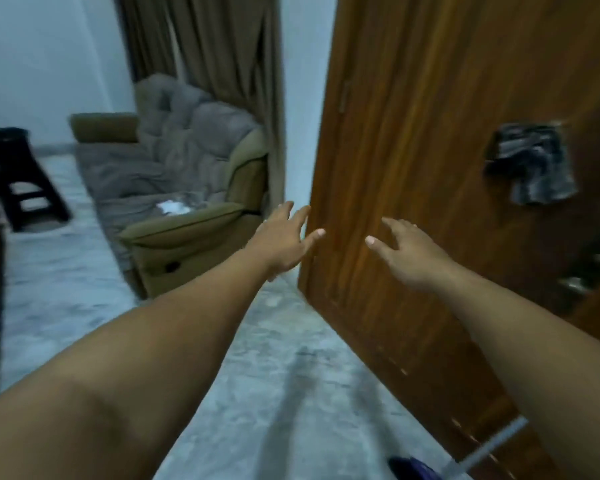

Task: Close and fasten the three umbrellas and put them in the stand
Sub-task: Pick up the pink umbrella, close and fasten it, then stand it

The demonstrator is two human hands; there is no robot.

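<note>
Fingers of the left hand (280,237) and right hand (407,252) are spread, holding nothing, by the wooden door (430,150). No stand visible; perhaps an umbrella (413,467) at five o'clock. Turn downward, grasp its shaft.

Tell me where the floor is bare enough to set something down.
Bare floor runs between the armchair and the wooden door, under both arms. More shows between the armchair and the dark stool. The bottom right corner is crowded by a blurred blue object.

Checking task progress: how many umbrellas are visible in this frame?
1 at most: a blue object with a pale shaft at the bottom edge, probably an umbrella. Others lie outside the view.
</note>
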